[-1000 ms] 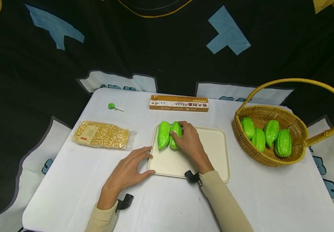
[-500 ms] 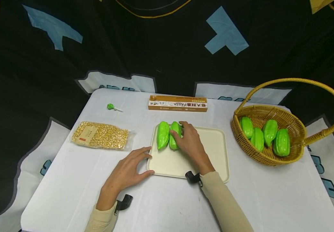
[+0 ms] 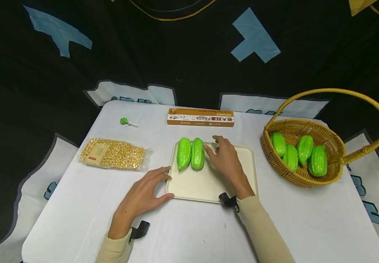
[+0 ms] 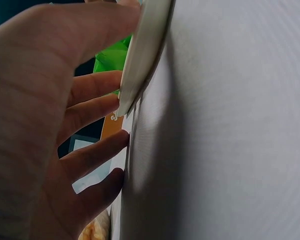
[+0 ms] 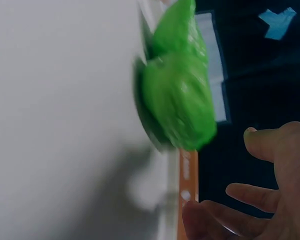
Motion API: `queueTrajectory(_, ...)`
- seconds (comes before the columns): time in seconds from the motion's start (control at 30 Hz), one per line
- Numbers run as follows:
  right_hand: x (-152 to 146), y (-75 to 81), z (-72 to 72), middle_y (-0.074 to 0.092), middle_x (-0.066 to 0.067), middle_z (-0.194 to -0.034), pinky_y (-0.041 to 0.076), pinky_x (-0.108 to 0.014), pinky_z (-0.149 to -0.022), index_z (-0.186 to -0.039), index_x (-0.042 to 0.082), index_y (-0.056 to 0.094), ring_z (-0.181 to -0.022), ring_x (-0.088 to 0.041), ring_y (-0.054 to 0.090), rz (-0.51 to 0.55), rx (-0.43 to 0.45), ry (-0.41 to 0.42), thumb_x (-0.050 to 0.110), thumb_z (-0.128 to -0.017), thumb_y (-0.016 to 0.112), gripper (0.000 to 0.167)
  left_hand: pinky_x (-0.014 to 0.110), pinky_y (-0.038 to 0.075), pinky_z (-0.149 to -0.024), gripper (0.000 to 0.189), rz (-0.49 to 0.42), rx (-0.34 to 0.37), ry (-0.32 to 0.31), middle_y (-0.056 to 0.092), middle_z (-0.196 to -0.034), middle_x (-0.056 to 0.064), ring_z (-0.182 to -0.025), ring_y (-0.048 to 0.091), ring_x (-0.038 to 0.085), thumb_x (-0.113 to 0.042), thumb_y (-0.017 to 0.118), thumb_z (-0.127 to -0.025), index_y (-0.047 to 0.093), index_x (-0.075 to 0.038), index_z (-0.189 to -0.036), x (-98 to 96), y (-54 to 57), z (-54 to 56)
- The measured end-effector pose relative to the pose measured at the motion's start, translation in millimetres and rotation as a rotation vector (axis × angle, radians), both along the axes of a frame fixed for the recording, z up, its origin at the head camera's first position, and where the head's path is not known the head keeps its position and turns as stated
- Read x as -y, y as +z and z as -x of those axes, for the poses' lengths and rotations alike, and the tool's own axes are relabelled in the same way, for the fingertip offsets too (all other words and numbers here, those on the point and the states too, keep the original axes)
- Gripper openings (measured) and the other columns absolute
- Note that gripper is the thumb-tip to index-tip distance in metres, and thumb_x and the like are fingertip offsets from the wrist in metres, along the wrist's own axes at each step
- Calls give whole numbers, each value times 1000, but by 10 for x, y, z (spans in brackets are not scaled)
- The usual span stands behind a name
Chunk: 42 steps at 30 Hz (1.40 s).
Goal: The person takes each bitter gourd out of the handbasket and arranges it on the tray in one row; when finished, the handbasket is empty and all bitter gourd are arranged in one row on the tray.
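Note:
Side by side on the left part of a cream tray point(image 3: 189, 188) lie two glossy, bright green bitter melons, a left one point(image 3: 184, 153) and a right one point(image 3: 197, 153). My right hand point(image 3: 227, 160) is over the tray just right of the nearer melon, apart from it and holding nothing, its fingers spread and slightly bent. At the tray's left edge, my left hand point(image 3: 143, 193) rests with fingers and thumb extended; in the left wrist view some fingertips point(image 4: 112, 102) touch the rim. The right wrist view shows the melons point(image 5: 180, 100) blurred, beyond the hand's reach.
A wicker basket point(image 3: 284, 179) with a tall handle holds several green melons at the right. A pasta box point(image 3: 201, 117) lies behind the tray. To the left are a bag of corn kernels point(image 3: 112, 154) and a green lollipop point(image 3: 124, 121).
My right hand has let go of the right melon and moved a little to the right, leaving it on the tray. The left hand keeps its place at the tray's edge.

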State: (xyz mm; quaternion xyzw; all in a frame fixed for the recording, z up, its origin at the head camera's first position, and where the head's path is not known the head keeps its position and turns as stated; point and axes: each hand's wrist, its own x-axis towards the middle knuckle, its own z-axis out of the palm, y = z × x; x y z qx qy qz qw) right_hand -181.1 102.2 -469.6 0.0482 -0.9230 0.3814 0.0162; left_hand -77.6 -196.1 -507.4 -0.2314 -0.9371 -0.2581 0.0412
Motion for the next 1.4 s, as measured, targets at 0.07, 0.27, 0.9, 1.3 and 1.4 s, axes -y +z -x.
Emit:
queueTrajectory(0.07,-79,40,-7,67,-22,-135,59,-54,-96,-150,4,57,-116,-36,70,6,-2,-10,41,-106,70,59,49,51,-116,53,0,3,1,56,-160,0,-147,54,27,-47,90,-86,73,-17,-127,2,-7,-2)
queueTrajectory(0.27,-349,172,-36,65,-23,-140,60,-57,-95,-149,2,58,-120,-39,70,6,-26,-44,37,-105,71,58,49,51,-116,52,3,3,7,56,-160,0,-147,53,26,-47,90,-87,73,-17,-126,16,-28,-10)
queueTrajectory(0.9,-1310,414,-128,65,-30,-138,49,-69,-105,-140,-4,64,-130,-51,59,-123,-234,-162,16,-105,68,41,50,53,-113,53,-4,2,0,55,-161,-2,-147,53,26,-49,90,-86,73,-19,-127,24,-43,17)
queueTrajectory(1.3,-1747,360,-37,55,-36,-146,45,-74,-109,-147,-7,56,-135,-55,52,-196,-111,-203,20,-107,65,50,49,52,-114,54,-2,1,-3,56,-161,-1,-147,53,26,-49,90,-86,73,-19,-127,19,-34,18)
queueTrajectory(1.4,-1826,316,28,53,-37,-147,45,-74,-109,-149,-7,54,-136,-55,50,-212,-63,-211,23,-108,63,52,50,53,-113,53,-5,3,-4,56,-160,-1,-147,53,25,-49,89,-87,73,-19,-127,21,-39,21)
